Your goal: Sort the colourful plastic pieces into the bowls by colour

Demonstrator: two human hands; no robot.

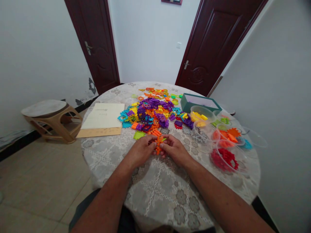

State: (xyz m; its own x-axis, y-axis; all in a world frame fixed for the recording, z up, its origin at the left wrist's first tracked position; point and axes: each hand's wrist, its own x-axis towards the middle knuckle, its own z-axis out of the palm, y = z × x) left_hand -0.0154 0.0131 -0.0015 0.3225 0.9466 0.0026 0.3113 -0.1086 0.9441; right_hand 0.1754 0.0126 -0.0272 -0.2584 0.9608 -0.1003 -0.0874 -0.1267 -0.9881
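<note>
Between my two hands, just above the near middle of the table, is an orange plastic building piece with notched edges. My left hand grips its left side, fingers closed around it. From the other side my right hand pinches the same piece. Parts of the fingertips are hidden behind it. Right beyond my hands spreads a heap of interlocking plastic pieces in purple, orange, yellow, blue and red. A lime green piece lies by my left hand.
Clear round tubs stand at the right, holding red pieces, orange pieces and yellow pieces. Behind them is a green box. An open booklet lies at the left of the cloth-covered round table. A stool stands left.
</note>
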